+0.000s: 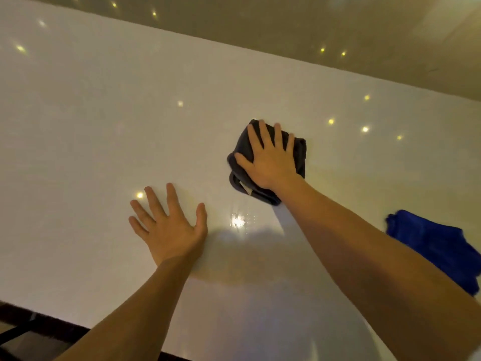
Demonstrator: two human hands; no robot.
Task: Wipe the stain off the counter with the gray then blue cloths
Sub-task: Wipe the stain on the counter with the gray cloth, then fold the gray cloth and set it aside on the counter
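A glossy white counter fills most of the view. My right hand presses flat on a folded dark gray cloth at centre right of the counter, fingers spread over it. My left hand lies flat on the bare counter to the left of the cloth, fingers apart, holding nothing. A blue cloth lies crumpled at the right edge, partly behind my right forearm. A faint wet sheen shows just below the gray cloth. No distinct stain can be made out.
The counter's far edge runs diagonally across the top, with a tan floor beyond it. The near edge sits at bottom left above a dark base. Ceiling lights reflect as small bright spots on the surface.
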